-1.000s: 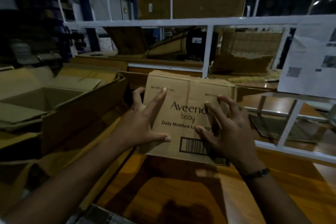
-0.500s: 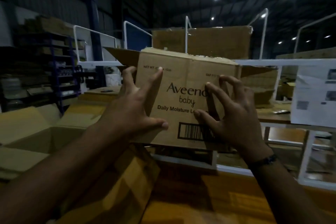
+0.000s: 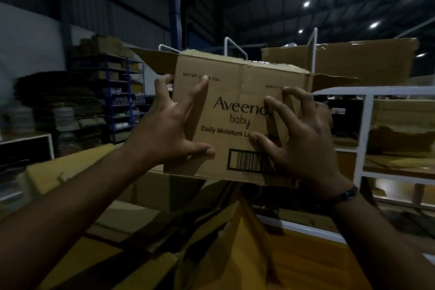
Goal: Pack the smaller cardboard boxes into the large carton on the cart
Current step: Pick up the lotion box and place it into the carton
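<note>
A small brown cardboard box (image 3: 237, 87) printed "Aveeno baby" hangs in the air at chest height in the centre of the view, its top flaps spread open to both sides. My left hand (image 3: 164, 129) grips its left edge, fingers wrapped round the side and thumb on the front. Over the barcode, my right hand (image 3: 303, 146) clamps the right part of the front face with bent fingers. Below and to the left lies the large open carton (image 3: 77, 167), its flaps (image 3: 247, 242) spread out under the box. The cart is hidden.
A white metal rack (image 3: 364, 129) with cardboard on its shelves stands at the right, with a big flattened carton (image 3: 353, 59) on top. Blue shelving (image 3: 117, 101) and stacks of flat cardboard (image 3: 58, 101) fill the left background.
Both hands have raised the small box from low in front of the rack to well above the large carton. The view has tilted upward. The grip is unchanged.
</note>
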